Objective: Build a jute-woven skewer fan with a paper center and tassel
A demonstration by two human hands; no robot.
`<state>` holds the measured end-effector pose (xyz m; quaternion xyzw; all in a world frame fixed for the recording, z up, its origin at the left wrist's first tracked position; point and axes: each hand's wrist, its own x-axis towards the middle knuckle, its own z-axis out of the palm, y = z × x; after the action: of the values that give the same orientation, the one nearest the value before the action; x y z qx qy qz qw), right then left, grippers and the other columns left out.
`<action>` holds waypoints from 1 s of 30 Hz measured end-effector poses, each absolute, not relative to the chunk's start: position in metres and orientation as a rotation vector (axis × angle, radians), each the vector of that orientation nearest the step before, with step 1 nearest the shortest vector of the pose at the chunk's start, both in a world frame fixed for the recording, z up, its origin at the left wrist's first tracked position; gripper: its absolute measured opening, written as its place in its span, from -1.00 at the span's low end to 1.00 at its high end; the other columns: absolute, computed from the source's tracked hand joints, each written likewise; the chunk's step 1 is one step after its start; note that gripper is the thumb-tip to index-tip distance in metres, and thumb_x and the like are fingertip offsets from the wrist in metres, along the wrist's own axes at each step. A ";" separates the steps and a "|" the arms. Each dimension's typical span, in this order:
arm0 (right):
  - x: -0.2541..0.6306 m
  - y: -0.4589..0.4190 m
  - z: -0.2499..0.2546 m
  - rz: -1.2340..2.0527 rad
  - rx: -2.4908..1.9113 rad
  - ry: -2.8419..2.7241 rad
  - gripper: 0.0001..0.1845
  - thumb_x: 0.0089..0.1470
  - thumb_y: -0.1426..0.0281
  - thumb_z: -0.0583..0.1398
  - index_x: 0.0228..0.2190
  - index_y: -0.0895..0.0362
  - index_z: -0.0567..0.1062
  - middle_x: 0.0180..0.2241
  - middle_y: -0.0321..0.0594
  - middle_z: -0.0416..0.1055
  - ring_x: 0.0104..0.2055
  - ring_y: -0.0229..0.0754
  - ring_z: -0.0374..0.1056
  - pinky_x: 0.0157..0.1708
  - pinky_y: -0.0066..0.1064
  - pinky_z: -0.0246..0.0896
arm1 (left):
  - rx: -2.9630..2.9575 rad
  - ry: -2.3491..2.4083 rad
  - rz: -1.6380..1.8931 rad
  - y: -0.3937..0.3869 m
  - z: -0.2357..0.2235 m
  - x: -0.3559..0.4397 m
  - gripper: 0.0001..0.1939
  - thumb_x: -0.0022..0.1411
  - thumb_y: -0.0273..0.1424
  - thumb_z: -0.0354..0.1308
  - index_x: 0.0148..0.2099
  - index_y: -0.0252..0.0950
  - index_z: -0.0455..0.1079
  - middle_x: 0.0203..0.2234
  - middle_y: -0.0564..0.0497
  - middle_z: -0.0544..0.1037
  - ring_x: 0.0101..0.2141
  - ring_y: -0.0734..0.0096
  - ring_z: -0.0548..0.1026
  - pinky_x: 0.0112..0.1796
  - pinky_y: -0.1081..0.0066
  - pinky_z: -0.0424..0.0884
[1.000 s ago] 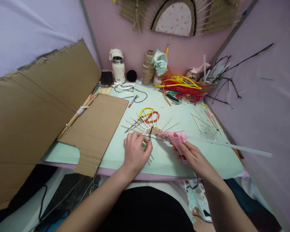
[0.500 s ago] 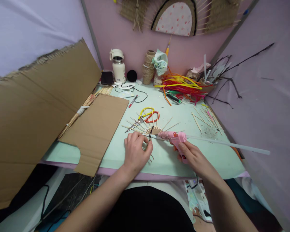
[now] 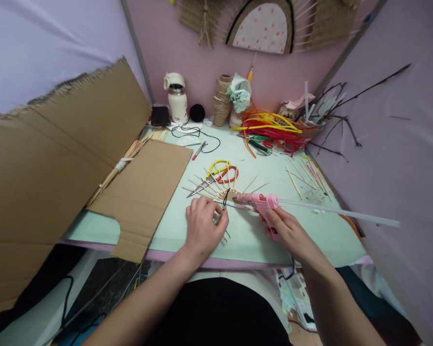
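Observation:
My right hand (image 3: 286, 230) grips a pink glue gun (image 3: 261, 203) with a long clear glue stick (image 3: 339, 212) sticking out to the right. Its nozzle points left at a small cardboard piece (image 3: 231, 195) ringed by a fan of thin wooden sticks (image 3: 205, 187). My left hand (image 3: 204, 226) rests on the near edge of that fan, fingers curled and pinching a black cord (image 3: 224, 197) beside the nozzle. Yellow and red tube loops (image 3: 223, 171) lie just behind the fan on the mint-green table (image 3: 166, 226).
A big cardboard sheet (image 3: 57, 158) leans at the left, with a smaller piece (image 3: 144, 192) on the table. At the back stand a white bottle (image 3: 176, 98), twine spools (image 3: 221, 101) and a heap of coloured tubes (image 3: 274, 127). Loose sticks (image 3: 306, 175) lie at right.
The glue gun has tipped slightly, its rear and the glue stick's far end rising a little. My left hand has stayed put.

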<state>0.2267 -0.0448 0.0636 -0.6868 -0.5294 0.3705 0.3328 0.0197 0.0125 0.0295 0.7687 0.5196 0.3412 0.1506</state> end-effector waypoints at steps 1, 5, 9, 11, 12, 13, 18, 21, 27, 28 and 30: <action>0.227 -0.044 0.063 0.961 -1.791 -1.391 -0.49 0.20 -0.07 0.01 -0.46 0.08 0.39 -0.55 -0.28 0.36 -0.48 -0.17 0.29 -0.40 -0.35 0.20 | 2.207 1.492 0.979 0.012 0.030 0.020 -0.88 0.23 -0.40 0.15 -0.38 -0.23 0.35 -0.33 -0.03 0.46 -0.21 0.20 0.37 -0.19 0.23 0.23; 0.226 -0.043 0.063 0.961 -1.782 -1.399 -0.50 0.21 -0.06 0.01 -0.46 0.07 0.39 -0.55 -0.29 0.34 -0.48 -0.17 0.29 -0.40 -0.35 0.21 | 2.208 1.495 0.972 0.012 0.030 0.020 -0.88 0.24 -0.40 0.15 -0.38 -0.23 0.35 -0.33 -0.03 0.45 -0.20 0.20 0.37 -0.19 0.22 0.23; 0.226 -0.042 0.067 0.956 -1.800 -1.398 -0.51 0.21 -0.06 0.02 -0.46 0.06 0.38 -0.57 -0.29 0.33 -0.49 -0.17 0.28 -0.42 -0.34 0.21 | 2.213 1.496 0.967 0.012 0.029 0.020 -0.88 0.23 -0.40 0.16 -0.38 -0.23 0.35 -0.33 -0.03 0.46 -0.21 0.20 0.37 -0.20 0.23 0.23; 0.226 -0.042 0.069 0.948 -1.811 -1.415 -0.51 0.21 -0.06 0.01 -0.45 0.07 0.38 -0.58 -0.29 0.33 -0.50 -0.16 0.28 -0.42 -0.34 0.21 | 2.217 1.493 0.975 0.013 0.029 0.020 -0.89 0.23 -0.40 0.16 -0.38 -0.23 0.35 -0.33 -0.03 0.46 -0.21 0.20 0.37 -0.20 0.23 0.23; 0.226 -0.042 0.070 0.942 -1.817 -1.424 -0.50 0.21 -0.07 0.00 -0.45 0.07 0.38 -0.58 -0.30 0.33 -0.50 -0.16 0.28 -0.42 -0.34 0.21 | 2.217 1.492 0.979 0.013 0.028 0.020 -0.89 0.23 -0.40 0.16 -0.38 -0.23 0.35 -0.33 -0.02 0.45 -0.21 0.20 0.37 -0.20 0.23 0.23; 0.226 -0.042 0.071 0.933 -1.823 -1.432 -0.50 0.21 -0.07 0.00 -0.45 0.07 0.38 -0.57 -0.29 0.33 -0.50 -0.17 0.27 -0.41 -0.34 0.21 | 2.215 1.491 0.981 0.013 0.028 0.020 -0.88 0.23 -0.40 0.16 -0.38 -0.23 0.35 -0.33 -0.02 0.45 -0.21 0.21 0.37 -0.20 0.23 0.23; 0.224 -0.041 0.073 0.915 -1.815 -1.444 -0.50 0.19 -0.07 0.01 -0.44 0.07 0.38 -0.55 -0.27 0.36 -0.51 -0.18 0.27 -0.43 -0.35 0.22 | 2.214 1.492 0.978 0.013 0.027 0.020 -0.89 0.23 -0.40 0.16 -0.38 -0.23 0.35 -0.33 -0.02 0.46 -0.21 0.21 0.36 -0.20 0.23 0.22; 0.223 -0.043 0.075 0.922 -1.803 -1.453 -0.49 0.19 -0.08 0.00 -0.43 0.07 0.40 -0.54 -0.26 0.38 -0.51 -0.17 0.28 -0.45 -0.35 0.23 | 2.211 1.500 0.967 0.012 0.028 0.020 -0.89 0.23 -0.40 0.16 -0.38 -0.23 0.35 -0.33 -0.02 0.46 -0.21 0.21 0.36 -0.19 0.23 0.23; 0.222 -0.047 0.077 0.932 -1.809 -1.473 -0.52 0.21 -0.06 0.00 -0.45 0.05 0.38 -0.57 -0.27 0.36 -0.52 -0.16 0.28 -0.44 -0.34 0.23 | 2.213 1.501 0.965 0.013 0.029 0.020 -0.88 0.23 -0.39 0.16 -0.38 -0.22 0.35 -0.32 -0.03 0.46 -0.21 0.19 0.37 -0.20 0.23 0.23; 0.222 -0.047 0.077 0.930 -1.809 -1.477 -0.52 0.21 -0.05 0.00 -0.45 0.05 0.38 -0.58 -0.28 0.35 -0.52 -0.16 0.28 -0.44 -0.34 0.22 | 2.215 1.501 0.967 0.013 0.029 0.020 -0.88 0.23 -0.39 0.16 -0.39 -0.22 0.34 -0.33 -0.03 0.46 -0.21 0.20 0.37 -0.20 0.23 0.23; 0.222 -0.047 0.076 0.923 -1.805 -1.485 -0.53 0.21 -0.05 -0.01 -0.46 0.05 0.37 -0.59 -0.28 0.33 -0.52 -0.15 0.28 -0.44 -0.34 0.21 | 2.217 1.499 0.966 0.013 0.028 0.020 -0.88 0.23 -0.40 0.15 -0.39 -0.22 0.34 -0.33 -0.03 0.45 -0.21 0.20 0.37 -0.20 0.23 0.23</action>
<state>0.2223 -0.0469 0.0763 -0.6831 -0.5619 0.3494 0.3091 0.0197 0.0130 0.0285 0.7706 0.5211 0.3359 0.1475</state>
